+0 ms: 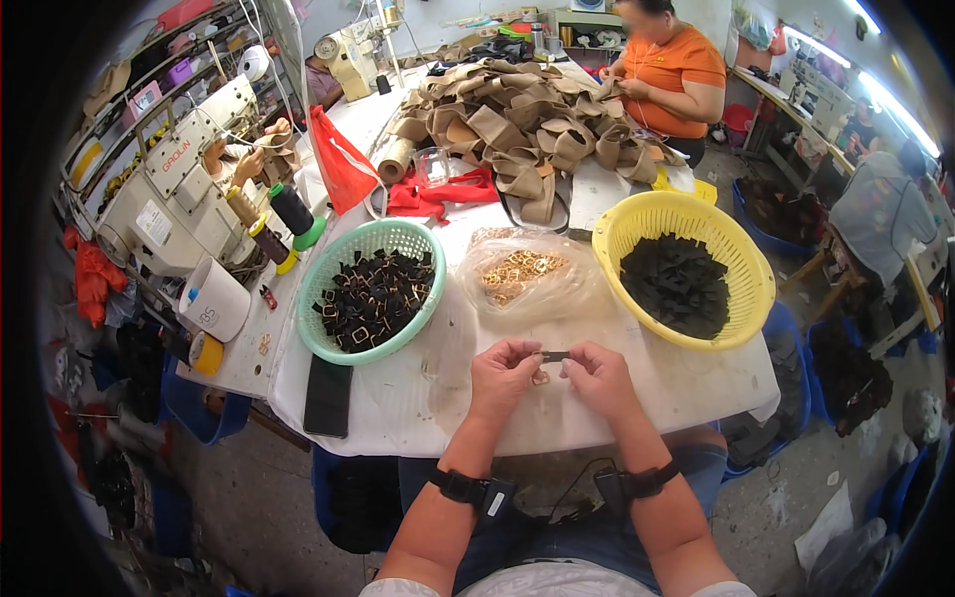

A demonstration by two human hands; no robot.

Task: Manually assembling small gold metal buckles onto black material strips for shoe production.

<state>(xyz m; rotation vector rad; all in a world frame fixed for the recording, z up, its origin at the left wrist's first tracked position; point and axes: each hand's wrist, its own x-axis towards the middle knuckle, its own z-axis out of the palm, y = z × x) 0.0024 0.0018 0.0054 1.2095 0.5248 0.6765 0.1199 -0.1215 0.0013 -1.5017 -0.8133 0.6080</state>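
Just below and right of the frame's center, the left hand point(504, 376) and right hand point(602, 380) are pinching a short black strip point(555, 356), fingertips pressing its ends. A green basket point(343, 243) is sitting left, a plastic bag point(532, 308) lying mid-frame, a yellow basket point(746, 267) standing right.

The left hand point(500, 380) and right hand point(603, 382) cover the dark strip point(556, 355)'s ends from me. Far left of them, a sewing machine point(174, 194) hides most of a co-worker point(249, 166); below them, the white shirt point(567, 580) is cut off.
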